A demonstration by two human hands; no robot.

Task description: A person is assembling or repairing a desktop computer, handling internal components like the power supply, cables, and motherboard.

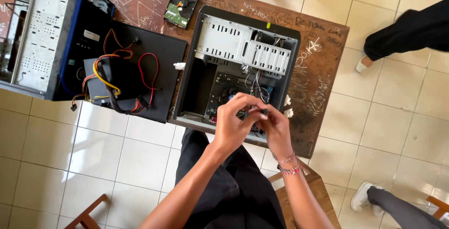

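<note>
Frame ctr: left hand [230, 126] & right hand [276, 133], fingers pinching a small dark part [256, 113] over open PC case [206, 70]; loose pinch risks dropping it inside.

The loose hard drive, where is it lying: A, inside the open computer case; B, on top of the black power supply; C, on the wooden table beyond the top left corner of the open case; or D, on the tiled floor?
C: the hard drive lies circuit board up on the scribbled wooden table, just outside the far left corner of the open computer case.
</note>
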